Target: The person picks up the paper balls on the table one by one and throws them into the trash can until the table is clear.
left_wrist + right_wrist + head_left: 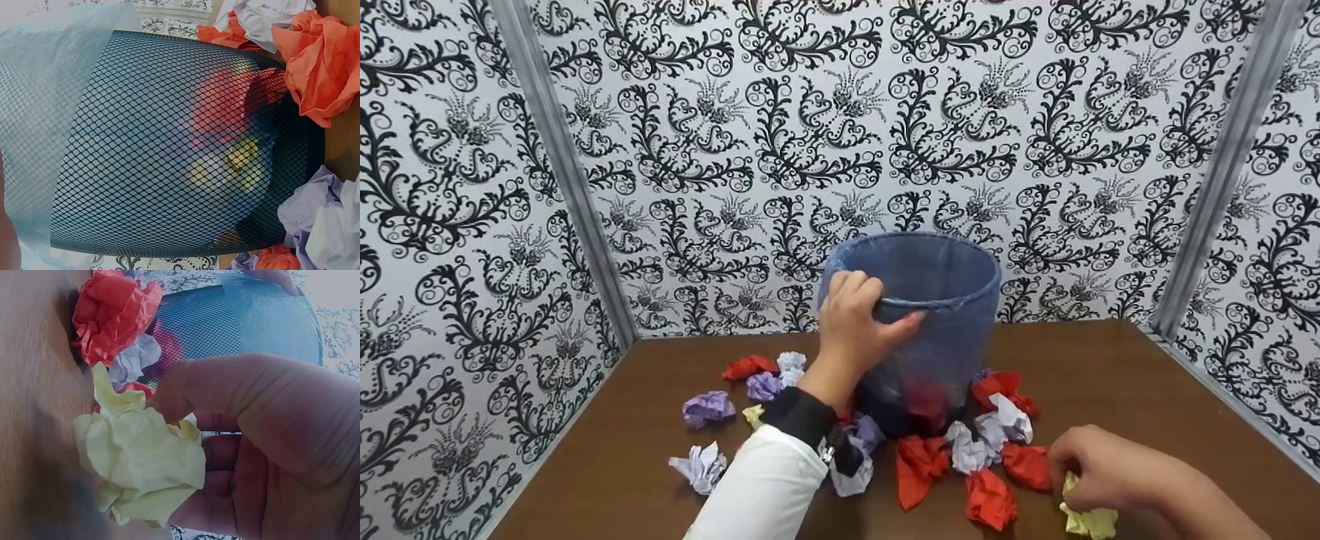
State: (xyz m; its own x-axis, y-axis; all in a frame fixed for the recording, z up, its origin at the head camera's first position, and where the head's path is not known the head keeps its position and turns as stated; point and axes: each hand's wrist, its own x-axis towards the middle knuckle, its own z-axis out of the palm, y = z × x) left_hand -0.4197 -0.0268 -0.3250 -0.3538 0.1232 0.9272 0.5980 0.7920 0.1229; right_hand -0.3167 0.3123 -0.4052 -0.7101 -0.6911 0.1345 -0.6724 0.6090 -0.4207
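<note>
Yellow paper inside the mesh bin (169,146) is revealed only by the left wrist view; the bin's rim is gripped by the left hand (855,326), a yellow wad (140,467) is pinched by the right hand's (1110,469) fingers (185,391), and red wads (990,499) are crowded around on the desk (1110,375).

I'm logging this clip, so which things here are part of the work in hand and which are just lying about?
In hand:
left hand gripping the mesh bin rim
right hand pinching the yellow paper ball

Lying about:
red paper balls
purple paper ball
patterned walls

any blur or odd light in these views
Head view: even light, sharp, right hand slightly soft. Left wrist view: bin mesh crisp, liner top washed out. Right wrist view: table blurred and shadowed, yellow paper fairly clear.
</note>
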